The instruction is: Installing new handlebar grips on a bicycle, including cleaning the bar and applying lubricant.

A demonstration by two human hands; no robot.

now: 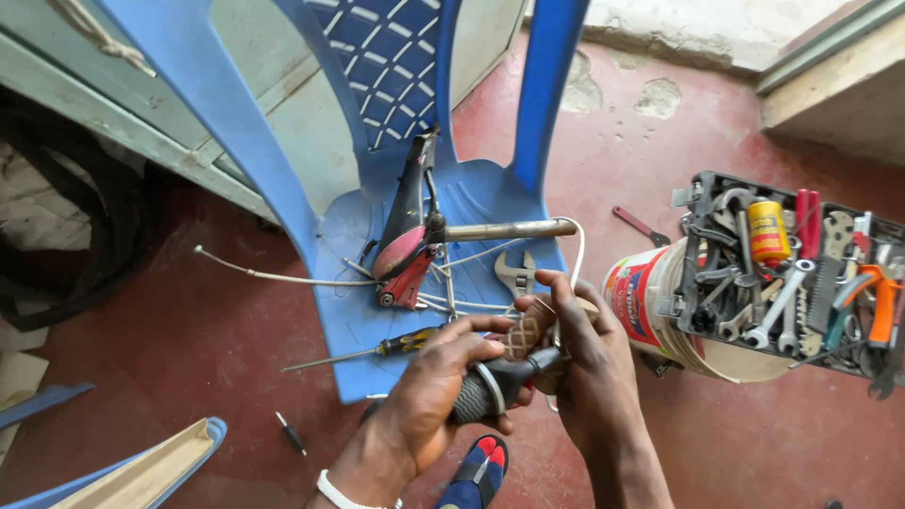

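Left hand (429,391) clamps a grey twist grip (481,394); right hand (580,363) fingers curl round its brown rubber grip (526,332), just beyond the blue chair seat's (471,203) front edge.

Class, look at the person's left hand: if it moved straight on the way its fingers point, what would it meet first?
The left hand points right, so it would probably meet the right hand first; both already grip the brown handlebar grip between them.

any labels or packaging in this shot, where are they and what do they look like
Bucket label: on the white plastic bucket right of the hands, under the tool tray; a curved red and white band with a blue patch.
Small can: lying among the spanners in the tool tray; a cylinder with a yellow and orange wrapper.
No signs or screens.
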